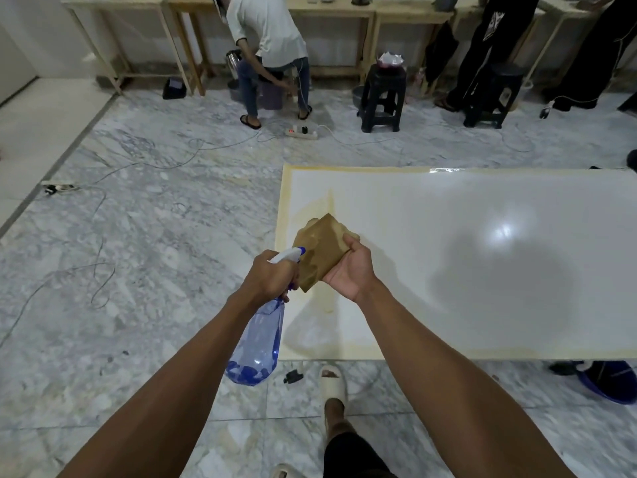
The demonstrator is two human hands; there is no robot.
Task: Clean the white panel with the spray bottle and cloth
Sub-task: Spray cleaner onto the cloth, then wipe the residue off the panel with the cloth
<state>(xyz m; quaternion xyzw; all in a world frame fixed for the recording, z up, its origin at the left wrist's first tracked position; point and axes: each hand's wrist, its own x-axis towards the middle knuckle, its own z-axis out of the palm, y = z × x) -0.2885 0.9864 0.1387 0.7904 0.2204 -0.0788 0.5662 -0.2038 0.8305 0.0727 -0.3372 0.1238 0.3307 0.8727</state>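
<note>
The white panel (482,257) lies flat and raised above the floor, filling the right half of the view, with yellowish stains along its edges and near its left end. My left hand (272,276) grips the neck of a translucent blue spray bottle (258,343), whose white and blue nozzle points at the cloth. My right hand (351,267) holds a folded brown cloth (319,251) up over the panel's left end, right in front of the nozzle.
Marble floor with loose cables (103,281) and a power strip (301,132) lies to the left and ahead. Two black stools (382,98) and wooden tables stand at the back, where a person (269,46) bends over. A blue basin (610,381) sits under the panel's right end.
</note>
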